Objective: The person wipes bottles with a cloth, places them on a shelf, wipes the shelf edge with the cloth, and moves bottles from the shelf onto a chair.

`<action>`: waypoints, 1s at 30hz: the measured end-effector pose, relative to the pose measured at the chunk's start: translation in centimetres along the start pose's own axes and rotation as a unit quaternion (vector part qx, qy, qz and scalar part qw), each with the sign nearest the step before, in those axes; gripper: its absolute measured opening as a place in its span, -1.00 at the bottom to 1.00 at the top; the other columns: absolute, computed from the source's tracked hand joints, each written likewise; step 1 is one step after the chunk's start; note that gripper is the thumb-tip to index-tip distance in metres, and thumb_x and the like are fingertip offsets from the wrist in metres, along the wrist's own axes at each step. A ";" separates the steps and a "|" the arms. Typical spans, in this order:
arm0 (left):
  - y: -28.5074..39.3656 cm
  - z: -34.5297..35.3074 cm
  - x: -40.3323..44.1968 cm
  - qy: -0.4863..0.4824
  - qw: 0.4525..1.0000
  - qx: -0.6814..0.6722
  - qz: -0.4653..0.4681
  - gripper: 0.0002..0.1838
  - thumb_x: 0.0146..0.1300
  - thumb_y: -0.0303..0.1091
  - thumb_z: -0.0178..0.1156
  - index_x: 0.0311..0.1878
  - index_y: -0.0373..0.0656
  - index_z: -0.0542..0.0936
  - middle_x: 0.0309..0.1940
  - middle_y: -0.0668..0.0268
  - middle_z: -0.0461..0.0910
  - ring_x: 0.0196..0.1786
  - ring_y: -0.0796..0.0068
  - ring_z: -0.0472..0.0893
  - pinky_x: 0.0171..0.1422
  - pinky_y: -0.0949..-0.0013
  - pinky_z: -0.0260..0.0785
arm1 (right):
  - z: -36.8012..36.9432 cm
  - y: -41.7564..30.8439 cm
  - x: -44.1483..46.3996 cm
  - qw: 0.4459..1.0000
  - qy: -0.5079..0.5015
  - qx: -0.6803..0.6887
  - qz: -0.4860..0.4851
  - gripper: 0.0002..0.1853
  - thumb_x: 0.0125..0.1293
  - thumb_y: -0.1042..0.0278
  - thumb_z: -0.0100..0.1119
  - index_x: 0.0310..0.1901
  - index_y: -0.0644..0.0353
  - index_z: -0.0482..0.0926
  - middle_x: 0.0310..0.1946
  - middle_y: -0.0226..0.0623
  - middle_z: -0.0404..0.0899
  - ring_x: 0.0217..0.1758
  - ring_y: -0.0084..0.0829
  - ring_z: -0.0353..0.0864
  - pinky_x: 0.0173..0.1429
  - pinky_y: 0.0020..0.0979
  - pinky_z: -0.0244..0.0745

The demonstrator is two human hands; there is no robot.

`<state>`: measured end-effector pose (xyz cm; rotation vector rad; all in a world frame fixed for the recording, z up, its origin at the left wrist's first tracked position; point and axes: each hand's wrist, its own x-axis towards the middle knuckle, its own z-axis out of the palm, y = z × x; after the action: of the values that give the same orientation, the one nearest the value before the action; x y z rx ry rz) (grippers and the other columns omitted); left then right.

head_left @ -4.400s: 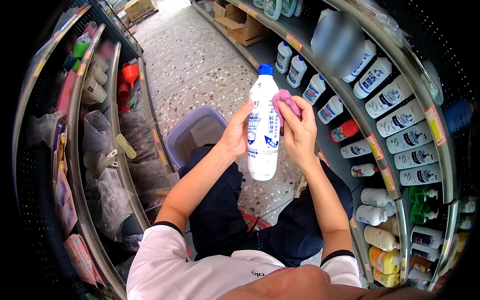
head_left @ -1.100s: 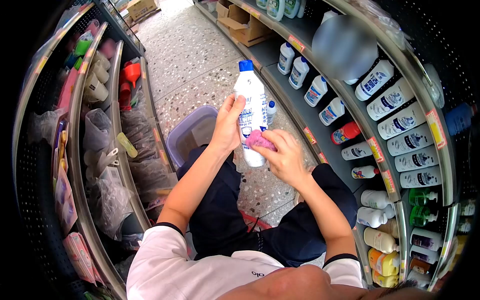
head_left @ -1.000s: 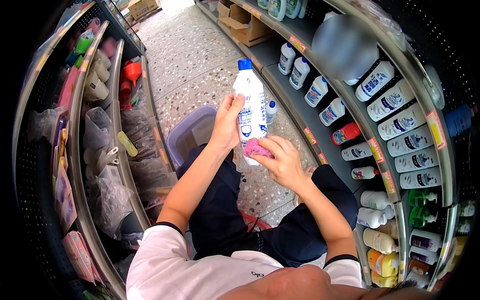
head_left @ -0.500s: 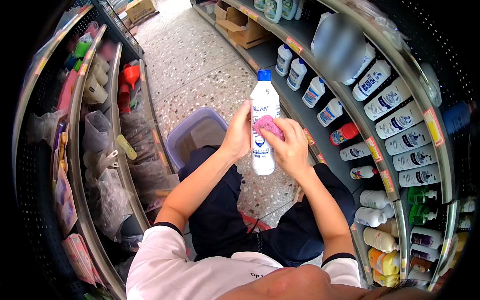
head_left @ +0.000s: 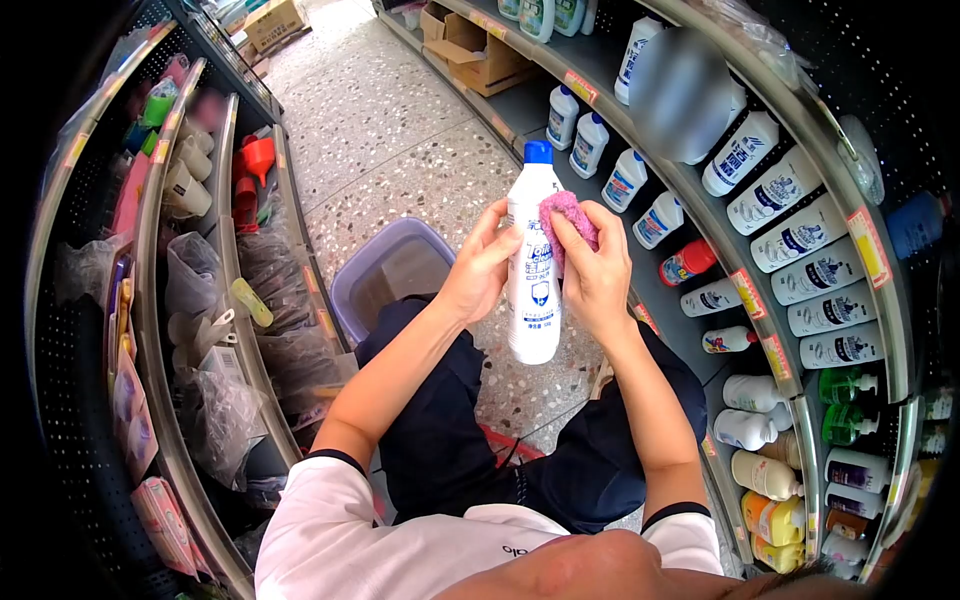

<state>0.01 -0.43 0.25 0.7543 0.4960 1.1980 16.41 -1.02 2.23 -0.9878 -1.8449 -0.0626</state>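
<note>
A white toilet cleaner bottle with a blue cap and blue print is held nearly upright in front of me, above the floor. My left hand grips its left side, fingers partly hidden behind it. Bunched in my right hand is a pink cloth, pressed against the bottle's upper right side. Below and to the left, a purple plastic basin stands on the floor.
On the right, a shelf rack carries several white bottles and a red bottle. The left rack holds a red funnel and plastic-wrapped goods. An open cardboard box sits on the far right shelf.
The pink cloth has moved from the bottle's front to its upper right edge with my right hand. The bottle has turned slightly and shifted a little right and down.
</note>
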 end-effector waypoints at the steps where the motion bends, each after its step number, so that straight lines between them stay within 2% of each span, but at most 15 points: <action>1: 0.0 -0.3 0.1 -0.010 1.000 -0.001 -0.011 -0.48 0.41 -0.27 0.13 0.35 -0.17 0.23 0.07 0.24 0.53 0.15 0.42 0.53 0.26 0.25 0.39 | 0.2 0.0 -0.1 1.000 0.002 0.013 0.011 -0.52 -0.02 0.61 0.23 0.02 0.10 0.65 -0.02 -0.09 0.49 -0.03 -0.07 0.55 -0.01 -0.20 0.50; 6: -0.3 -1.2 0.1 -0.030 0.997 -0.042 -0.051 -0.48 0.40 -0.24 0.16 0.34 -0.17 0.27 0.10 0.25 0.51 0.13 0.45 0.55 0.22 0.26 0.43 | 0.9 0.1 -0.5 0.994 0.012 0.094 0.046 -0.55 0.06 0.64 0.21 0.05 0.13 0.64 0.01 -0.04 0.48 0.03 -0.05 0.54 0.07 -0.22 0.48; 9: 0.0 0.1 -0.2 -0.014 0.999 -0.050 -0.005 -0.42 0.35 -0.18 0.22 0.35 -0.14 0.29 0.14 0.26 0.52 0.18 0.38 0.55 0.32 0.21 0.39 | 0.9 -0.2 -0.4 0.992 0.006 0.118 0.046 -0.54 0.07 0.65 0.20 0.06 0.13 0.64 0.02 -0.03 0.48 0.05 -0.05 0.53 0.10 -0.23 0.47; 15: 0.1 -0.2 -0.3 -0.009 0.998 -0.060 -0.008 -0.47 0.40 -0.21 0.16 0.35 -0.12 0.27 0.17 0.24 0.50 0.21 0.33 0.53 0.34 0.16 0.38 | 0.4 -0.7 -0.1 0.994 -0.030 0.105 0.024 -0.54 0.05 0.65 0.19 0.04 0.09 0.66 0.02 -0.05 0.49 0.06 -0.05 0.53 0.10 -0.21 0.47; 18: 0.4 -0.2 0.0 0.022 0.997 -0.080 -0.007 -0.53 0.40 -0.25 0.17 0.29 -0.12 0.31 0.06 0.27 0.53 0.10 0.41 0.58 0.19 0.23 0.50 | 0.4 -0.8 -0.4 0.994 -0.059 0.096 0.012 -0.53 0.02 0.64 0.19 0.02 0.04 0.68 0.02 -0.09 0.50 0.05 -0.06 0.53 0.10 -0.20 0.48; 21: 0.4 -1.3 0.5 0.045 0.996 -0.080 -0.004 -0.55 0.40 -0.24 0.18 0.26 -0.12 0.33 0.02 0.24 0.54 0.06 0.39 0.60 0.15 0.24 0.53 | 0.3 -1.3 -0.7 0.993 -0.091 0.080 -0.001 -0.53 -0.02 0.59 0.19 -0.01 -0.02 0.70 0.01 -0.16 0.51 0.03 -0.09 0.55 0.06 -0.21 0.51; 24: 0.8 -1.9 0.6 0.049 0.998 -0.027 0.015 -0.47 0.40 -0.15 0.16 0.30 -0.19 0.30 0.07 0.09 0.54 0.11 0.22 0.59 0.22 0.11 0.50 | -0.1 -1.6 -1.2 0.989 -0.123 0.080 -0.010 -0.54 -0.03 0.59 0.21 -0.04 -0.03 0.71 -0.01 -0.18 0.52 0.01 -0.12 0.56 0.03 -0.22 0.52; 25: 1.0 -1.9 0.5 0.042 0.999 -0.028 0.019 -0.46 0.39 -0.13 0.17 0.29 -0.21 0.30 0.05 0.07 0.55 0.09 0.19 0.60 0.18 0.08 0.52 | -0.1 -1.7 -1.2 0.988 -0.126 0.079 -0.030 -0.56 -0.04 0.58 0.22 -0.07 -0.03 0.72 -0.01 -0.18 0.52 0.00 -0.13 0.57 0.01 -0.23 0.53; 30: 1.8 -2.5 0.5 0.074 0.997 0.000 0.036 -0.48 0.39 -0.13 0.18 0.26 -0.22 0.32 0.02 0.11 0.56 0.07 0.20 0.62 0.09 0.13 0.56 | -0.5 -1.9 -3.0 0.978 -0.182 0.080 -0.059 -0.57 -0.08 0.56 0.21 -0.10 -0.03 0.72 -0.02 -0.19 0.53 0.02 -0.13 0.57 -0.01 -0.22 0.53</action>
<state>-2.75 0.99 0.01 0.6905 0.5950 1.3281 16.09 -4.31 0.82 -0.8157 -2.2035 0.2060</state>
